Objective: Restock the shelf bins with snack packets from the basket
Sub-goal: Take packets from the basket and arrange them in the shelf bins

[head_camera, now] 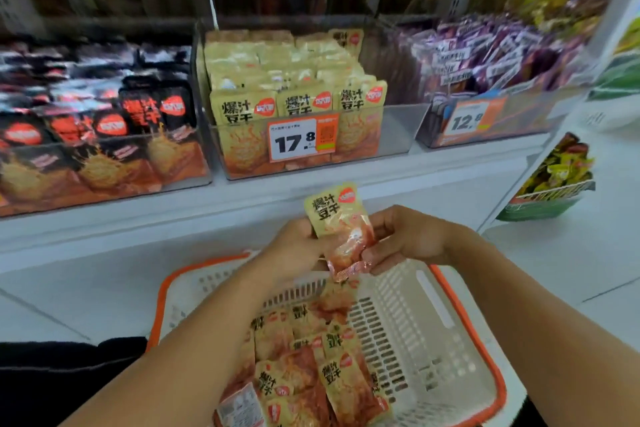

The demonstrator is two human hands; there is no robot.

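A yellow and orange snack packet (337,222) is held upright above the basket, between both hands. My left hand (298,248) grips its left edge. My right hand (408,239) pinches its lower right side. Below them sits a white basket with an orange rim (460,305), and several matching yellow packets (311,367) lie in its left half. On the shelf straight ahead stands a clear bin (394,135) with rows of the same yellow packets (294,80) and a price tag reading 17.8 (302,140). The right part of that bin is bare.
A clear bin of black and red packets (93,135) stands to the left. A bin of purple packets (491,80) with a 12.8 tag stands to the right. A white shelf edge (242,204) runs across below the bins. A side rack with green and yellow packets (550,180) is at the right.
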